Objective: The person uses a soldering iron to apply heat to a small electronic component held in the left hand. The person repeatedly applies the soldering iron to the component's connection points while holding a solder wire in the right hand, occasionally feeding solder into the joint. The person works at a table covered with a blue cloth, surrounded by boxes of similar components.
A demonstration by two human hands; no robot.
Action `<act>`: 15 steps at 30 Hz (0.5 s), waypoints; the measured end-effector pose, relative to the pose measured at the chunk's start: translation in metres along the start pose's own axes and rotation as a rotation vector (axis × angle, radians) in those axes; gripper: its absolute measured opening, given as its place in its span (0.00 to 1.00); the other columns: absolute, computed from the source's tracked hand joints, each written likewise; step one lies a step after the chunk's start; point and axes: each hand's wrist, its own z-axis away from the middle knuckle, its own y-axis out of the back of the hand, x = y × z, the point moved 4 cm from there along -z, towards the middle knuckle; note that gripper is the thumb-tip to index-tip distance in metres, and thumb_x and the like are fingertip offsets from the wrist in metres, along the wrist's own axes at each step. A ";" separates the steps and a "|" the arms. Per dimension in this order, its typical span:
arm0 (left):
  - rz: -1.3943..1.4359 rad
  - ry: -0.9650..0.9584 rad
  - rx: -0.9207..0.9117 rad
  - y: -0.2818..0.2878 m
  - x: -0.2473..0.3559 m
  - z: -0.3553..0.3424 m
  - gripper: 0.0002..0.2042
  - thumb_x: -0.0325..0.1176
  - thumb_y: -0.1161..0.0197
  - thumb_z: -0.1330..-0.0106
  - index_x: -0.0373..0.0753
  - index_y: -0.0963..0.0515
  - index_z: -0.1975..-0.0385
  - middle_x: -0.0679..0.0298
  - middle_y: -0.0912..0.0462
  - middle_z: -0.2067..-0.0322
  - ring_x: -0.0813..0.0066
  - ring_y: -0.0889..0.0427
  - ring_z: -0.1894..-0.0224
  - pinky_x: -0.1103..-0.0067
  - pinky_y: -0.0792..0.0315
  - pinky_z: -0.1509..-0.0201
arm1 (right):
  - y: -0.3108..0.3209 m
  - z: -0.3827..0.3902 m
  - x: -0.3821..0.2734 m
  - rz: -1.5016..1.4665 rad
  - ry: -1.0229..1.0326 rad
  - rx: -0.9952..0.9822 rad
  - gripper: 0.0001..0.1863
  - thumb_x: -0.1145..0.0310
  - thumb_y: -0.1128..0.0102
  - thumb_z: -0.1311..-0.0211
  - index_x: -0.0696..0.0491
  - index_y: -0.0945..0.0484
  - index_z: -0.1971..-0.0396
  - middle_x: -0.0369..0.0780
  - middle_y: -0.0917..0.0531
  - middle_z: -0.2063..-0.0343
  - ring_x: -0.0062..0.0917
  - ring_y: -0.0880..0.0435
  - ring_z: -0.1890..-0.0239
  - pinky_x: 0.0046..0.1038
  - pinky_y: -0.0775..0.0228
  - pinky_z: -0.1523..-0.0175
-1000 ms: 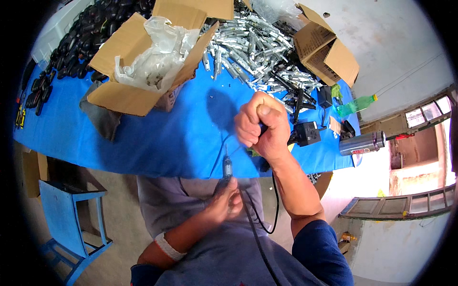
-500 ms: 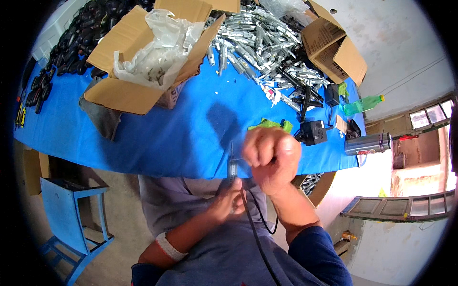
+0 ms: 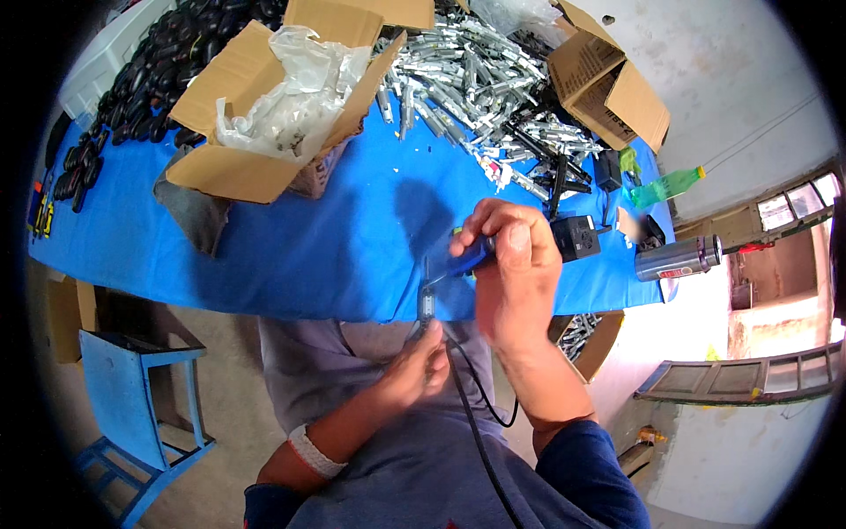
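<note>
My left hand is closed on a slim grey device with a pale panel, held upright just off the table's near edge. My right hand is closed round a blue-handled tool, to the right of and above the device. A thin shaft from the tool angles down toward the device's top; whether they touch I cannot tell. A black cord hangs from near my hands down over my clothing.
On the blue-covered table are silvery parts, black items, open cartons, a black adapter, a green bottle and a steel flask. A blue stool stands lower left; another parts carton sits below.
My right hand dipped from its raised fist and has since turned, showing more of the blue tool, slightly lower and further right than a second ago. My left hand has hardly moved.
</note>
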 end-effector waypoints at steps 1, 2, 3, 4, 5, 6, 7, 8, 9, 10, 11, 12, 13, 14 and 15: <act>0.011 0.001 -0.007 0.000 -0.001 -0.001 0.28 0.65 0.54 0.36 0.44 0.38 0.83 0.69 0.38 0.88 0.80 0.39 0.87 0.82 0.43 0.84 | 0.000 0.003 0.006 0.001 0.086 0.003 0.19 0.55 0.55 0.29 0.58 0.34 0.69 0.44 0.28 0.72 0.25 0.28 0.73 0.27 0.31 0.68; 0.022 0.002 -0.014 0.001 -0.002 -0.002 0.28 0.65 0.54 0.36 0.44 0.38 0.83 0.69 0.38 0.88 0.80 0.39 0.87 0.82 0.43 0.84 | -0.001 0.006 0.008 0.002 0.172 0.007 0.20 0.54 0.56 0.29 0.58 0.34 0.69 0.44 0.28 0.73 0.24 0.29 0.75 0.25 0.31 0.70; 0.034 0.004 -0.020 0.000 -0.003 -0.002 0.28 0.66 0.54 0.36 0.44 0.38 0.83 0.69 0.38 0.88 0.80 0.39 0.87 0.82 0.43 0.84 | -0.006 0.008 0.008 -0.018 0.244 0.024 0.22 0.51 0.58 0.29 0.57 0.35 0.71 0.43 0.30 0.78 0.21 0.34 0.82 0.23 0.37 0.78; 0.063 0.017 -0.021 -0.001 -0.002 0.000 0.28 0.66 0.54 0.37 0.45 0.38 0.83 0.69 0.38 0.88 0.80 0.39 0.87 0.82 0.43 0.83 | -0.008 0.006 0.011 -0.035 0.213 -0.058 0.22 0.51 0.58 0.29 0.57 0.36 0.72 0.42 0.30 0.80 0.21 0.35 0.83 0.22 0.39 0.79; 0.092 0.027 -0.025 -0.004 0.001 0.002 0.28 0.66 0.54 0.37 0.45 0.38 0.82 0.69 0.38 0.88 0.80 0.39 0.87 0.82 0.43 0.83 | -0.011 0.003 0.013 -0.051 0.184 -0.142 0.23 0.50 0.59 0.29 0.57 0.36 0.72 0.42 0.30 0.81 0.20 0.36 0.84 0.22 0.40 0.80; 0.120 0.036 -0.028 -0.007 0.003 0.003 0.28 0.66 0.53 0.37 0.45 0.38 0.82 0.69 0.38 0.88 0.80 0.39 0.87 0.82 0.43 0.83 | -0.013 -0.001 0.016 -0.067 0.156 -0.227 0.23 0.49 0.59 0.30 0.56 0.36 0.72 0.41 0.30 0.82 0.20 0.37 0.86 0.22 0.41 0.81; 0.117 0.039 -0.035 -0.007 0.002 0.004 0.28 0.66 0.53 0.37 0.45 0.38 0.82 0.69 0.38 0.88 0.79 0.39 0.87 0.82 0.43 0.83 | -0.011 -0.006 0.019 -0.079 0.204 -0.255 0.23 0.47 0.58 0.30 0.55 0.37 0.70 0.40 0.31 0.84 0.17 0.39 0.86 0.20 0.44 0.82; 0.117 0.033 -0.045 -0.006 0.003 0.004 0.28 0.66 0.53 0.37 0.45 0.38 0.82 0.69 0.39 0.88 0.79 0.39 0.87 0.82 0.43 0.83 | -0.008 -0.012 0.021 -0.096 0.155 -0.223 0.22 0.48 0.58 0.30 0.55 0.38 0.69 0.40 0.30 0.82 0.17 0.38 0.85 0.20 0.43 0.81; 0.118 0.027 -0.054 -0.005 0.002 0.004 0.28 0.66 0.53 0.37 0.45 0.38 0.82 0.69 0.39 0.88 0.79 0.39 0.87 0.82 0.43 0.83 | -0.004 -0.017 0.020 -0.113 0.107 -0.191 0.21 0.49 0.58 0.30 0.54 0.39 0.67 0.41 0.29 0.81 0.16 0.37 0.85 0.19 0.43 0.80; 0.105 0.014 -0.056 -0.004 0.002 0.003 0.28 0.66 0.53 0.37 0.45 0.38 0.82 0.69 0.39 0.88 0.79 0.39 0.87 0.82 0.43 0.84 | 0.001 -0.020 0.019 -0.129 0.059 -0.159 0.20 0.50 0.57 0.30 0.54 0.39 0.65 0.41 0.27 0.79 0.15 0.37 0.84 0.18 0.42 0.80; 0.095 0.006 -0.057 -0.002 0.000 0.001 0.28 0.66 0.53 0.37 0.45 0.38 0.82 0.69 0.39 0.89 0.79 0.39 0.87 0.82 0.43 0.84 | 0.005 -0.020 0.019 -0.166 0.063 -0.180 0.17 0.54 0.53 0.31 0.52 0.42 0.64 0.43 0.27 0.76 0.17 0.33 0.83 0.19 0.37 0.78; 0.084 -0.001 -0.059 -0.001 -0.001 -0.001 0.28 0.66 0.54 0.37 0.45 0.39 0.82 0.69 0.39 0.89 0.79 0.39 0.87 0.82 0.43 0.84 | 0.006 -0.018 0.018 -0.134 0.108 -0.139 0.17 0.55 0.52 0.31 0.52 0.42 0.64 0.44 0.26 0.75 0.18 0.31 0.82 0.20 0.35 0.77; 0.070 -0.001 -0.041 -0.001 0.000 -0.002 0.29 0.67 0.54 0.37 0.45 0.39 0.83 0.69 0.39 0.89 0.79 0.39 0.87 0.82 0.44 0.84 | 0.005 -0.015 0.017 -0.101 0.153 -0.097 0.16 0.56 0.50 0.32 0.52 0.42 0.64 0.45 0.26 0.73 0.19 0.29 0.82 0.22 0.33 0.76; 0.056 -0.001 -0.017 -0.001 0.000 -0.001 0.29 0.67 0.54 0.37 0.44 0.39 0.83 0.68 0.39 0.89 0.79 0.39 0.88 0.82 0.44 0.84 | 0.005 -0.011 0.017 -0.073 0.194 -0.055 0.16 0.58 0.49 0.32 0.53 0.42 0.64 0.46 0.25 0.72 0.21 0.28 0.81 0.23 0.31 0.75; 0.042 0.000 0.007 -0.002 0.000 0.000 0.29 0.67 0.55 0.37 0.44 0.39 0.83 0.68 0.39 0.89 0.79 0.39 0.88 0.82 0.44 0.84 | 0.011 -0.010 0.017 -0.120 0.206 -0.074 0.16 0.60 0.45 0.34 0.54 0.40 0.64 0.49 0.23 0.65 0.25 0.22 0.74 0.27 0.26 0.65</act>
